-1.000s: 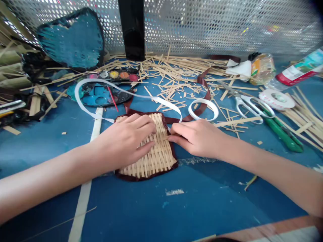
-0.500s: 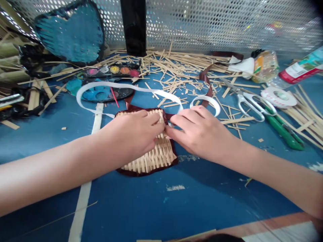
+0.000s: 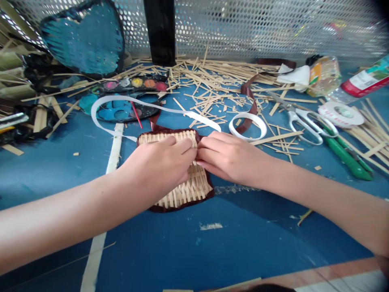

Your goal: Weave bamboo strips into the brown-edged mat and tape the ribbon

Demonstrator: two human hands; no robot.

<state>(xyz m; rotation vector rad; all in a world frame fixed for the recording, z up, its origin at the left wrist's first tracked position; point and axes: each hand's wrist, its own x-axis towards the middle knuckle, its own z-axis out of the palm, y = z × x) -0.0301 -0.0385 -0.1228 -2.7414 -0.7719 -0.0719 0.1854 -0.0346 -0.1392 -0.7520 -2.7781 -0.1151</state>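
A small woven bamboo mat (image 3: 188,190) with a dark maroon ribbon border lies on the blue table (image 3: 212,243). My left hand (image 3: 159,166) rests flat on top of it, fingers stretched toward its right edge. My right hand (image 3: 229,156) meets it there, fingertips pinched on the maroon ribbon edge (image 3: 199,142) at the mat's upper right. A white tape backing strip (image 3: 146,105) curls away behind the mat to the left.
A white tape ring (image 3: 247,125) and loose maroon ribbon (image 3: 251,101) lie behind my right hand. Scissors (image 3: 299,117), a green cutter (image 3: 348,156), a tape roll (image 3: 340,113), a paint palette (image 3: 130,97), scattered bamboo strips (image 3: 209,81) and a teal heart-shaped mat (image 3: 83,38) surround them.
My right hand moved up along the mat's right edge to its upper corner, closing against my left fingertips. The left hand stayed on the mat.
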